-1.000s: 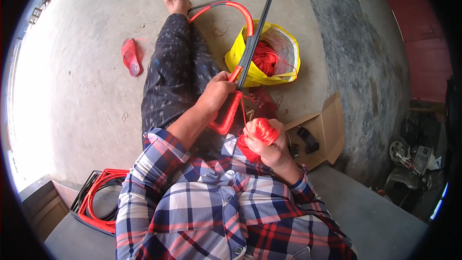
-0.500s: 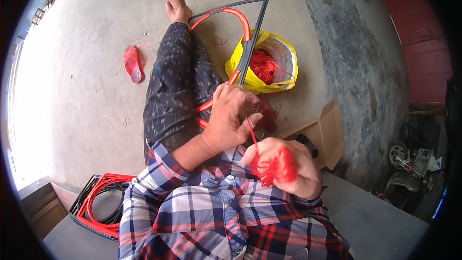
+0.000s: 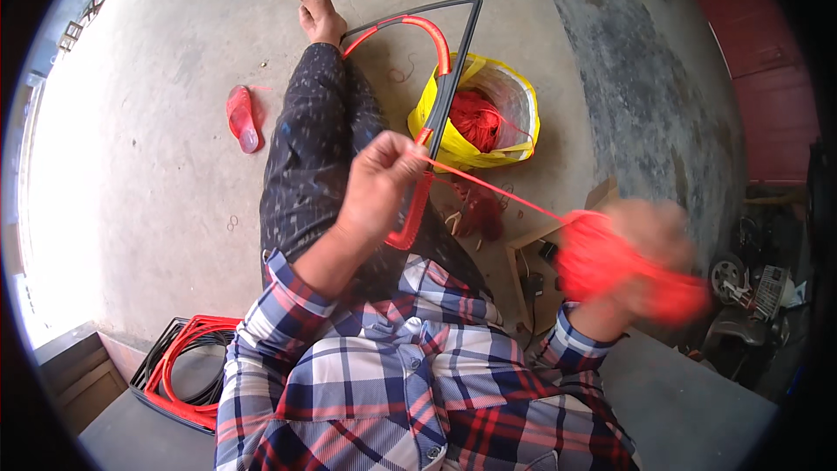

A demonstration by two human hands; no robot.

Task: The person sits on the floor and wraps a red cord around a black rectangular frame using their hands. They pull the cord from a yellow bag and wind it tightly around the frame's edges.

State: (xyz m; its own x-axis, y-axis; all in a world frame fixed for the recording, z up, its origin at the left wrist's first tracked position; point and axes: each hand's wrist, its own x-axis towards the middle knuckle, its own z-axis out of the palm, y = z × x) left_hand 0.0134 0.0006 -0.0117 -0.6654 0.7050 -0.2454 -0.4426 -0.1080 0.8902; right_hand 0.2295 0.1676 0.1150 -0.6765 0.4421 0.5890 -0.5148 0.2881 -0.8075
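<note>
I wind red cord on a dark frame, sitting on the floor.
The yellow bag (image 3: pixel 514 150), far right of my leg, is open and has loose red cord (image 3: pixel 475 118) in it. My left hand (image 3: pixel 384 181) pinches the frame (image 3: pixel 453 61) where its red wrapping ends. My right hand (image 3: pixel 649 249), blurred, is closed around a red cord ball (image 3: pixel 602 257), and one strand (image 3: pixel 497 192) is stretched between both hands.

left hand (image 3: pixel 379 183): black frame (image 3: pixel 453 61) is held | right hand (image 3: pixel 649 253): red string ball (image 3: pixel 602 257) is held, blurred | string (image 3: pixel 497 192) is stretched between
</note>
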